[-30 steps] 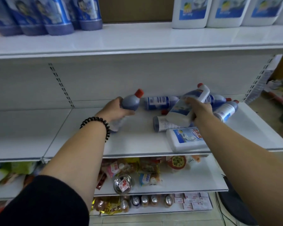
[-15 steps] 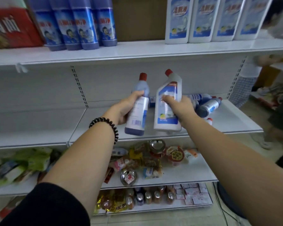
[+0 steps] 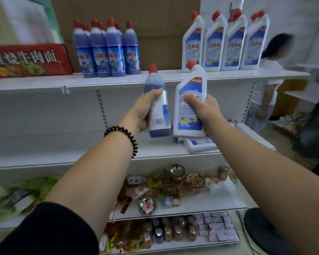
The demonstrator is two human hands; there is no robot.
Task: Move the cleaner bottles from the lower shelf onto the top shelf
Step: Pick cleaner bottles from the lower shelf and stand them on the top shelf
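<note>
You have one view only, worn on your head; it faces forward and slightly down at the white metal shelving unit (image 3: 44, 115), close in; your left hand (image 3: 145, 109) and right hand (image 3: 204, 107) sit mid-frame, forearms filling the near edge.

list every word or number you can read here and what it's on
"红烧牛肉面": red box on the top shelf.
"洁厕净": blue bottles standing on that shelf.
"洁厕液": white bottles standing on that shelf.
"洁": white bottle in the right hand; the hand hides the rest, small print blurred.
Blue bottle in the left hand: barcode, digits too small to read.
Snack packs below: blurred.
</note>
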